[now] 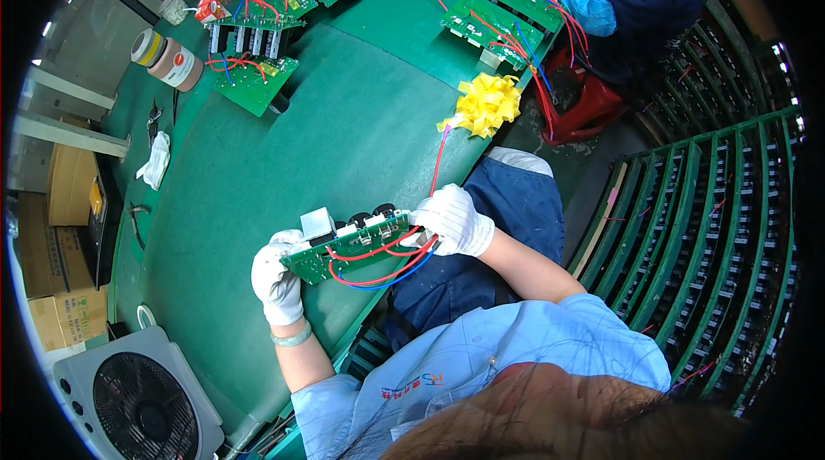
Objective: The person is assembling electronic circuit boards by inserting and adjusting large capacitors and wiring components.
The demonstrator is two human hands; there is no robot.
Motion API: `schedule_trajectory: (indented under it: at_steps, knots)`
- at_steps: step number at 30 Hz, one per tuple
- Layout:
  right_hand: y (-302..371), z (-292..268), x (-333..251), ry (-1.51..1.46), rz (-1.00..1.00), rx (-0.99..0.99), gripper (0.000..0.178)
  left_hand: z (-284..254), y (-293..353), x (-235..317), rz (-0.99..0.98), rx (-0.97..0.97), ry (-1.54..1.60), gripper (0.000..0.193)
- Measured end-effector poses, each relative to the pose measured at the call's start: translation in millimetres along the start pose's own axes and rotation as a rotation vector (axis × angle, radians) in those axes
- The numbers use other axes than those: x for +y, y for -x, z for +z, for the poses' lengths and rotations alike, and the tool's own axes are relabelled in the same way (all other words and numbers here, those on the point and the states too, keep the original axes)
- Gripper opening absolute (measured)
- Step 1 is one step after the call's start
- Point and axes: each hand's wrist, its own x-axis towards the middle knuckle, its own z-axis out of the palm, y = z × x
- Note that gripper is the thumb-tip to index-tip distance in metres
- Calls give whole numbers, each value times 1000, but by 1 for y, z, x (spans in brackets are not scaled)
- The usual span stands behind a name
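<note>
- Head cam: circuit board (354, 245) approx 8 o'clock of ctr, over green table (206, 236).
- L hand (277, 279) grips its 8 o'clock end.
- R hand (454, 220) grips 2 o'clock end; red wire (439, 163) points approx 12.

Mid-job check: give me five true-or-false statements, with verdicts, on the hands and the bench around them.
1. The left hand grips the green circuit board. True.
2. The right hand is bare. False: it wears a white glove.
3. A red wire rises from the right hand toward the yellow bundle. True.
4. The yellow bundle lies beside the fan. False: it lies by the right edge of the green table.
5. The fan is bright red. False: its casing is grey, its grille dark.
</note>
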Motion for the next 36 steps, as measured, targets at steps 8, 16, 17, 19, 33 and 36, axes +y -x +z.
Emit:
schedule_trajectory:
  at_steps: [8, 16, 17, 19, 33, 36]
  knots:
    - [0, 1, 0, 0, -1, 42, 31, -2, 0, -1, -24, 14, 9, 23]
    - [0, 0, -4, 9, 26, 40, 28, -1, -3, 1, -10, -6, -7, 23]
    - [-1, -1, -5, 11, 36, 19, 27, -1, -3, 1, -17, 10, -23, 24]
    - [0, -3, -4, 6, 45, -2, 25, -1, -4, 0, -22, 22, -40, 24]
    - [7, 0, -31, -93, 295, -19, 16, 38, -18, 15, -167, 165, 16, 55]
    - [-2, -10, -37, -53, 258, -39, 13, 35, -20, 16, -193, 158, 37, 58]
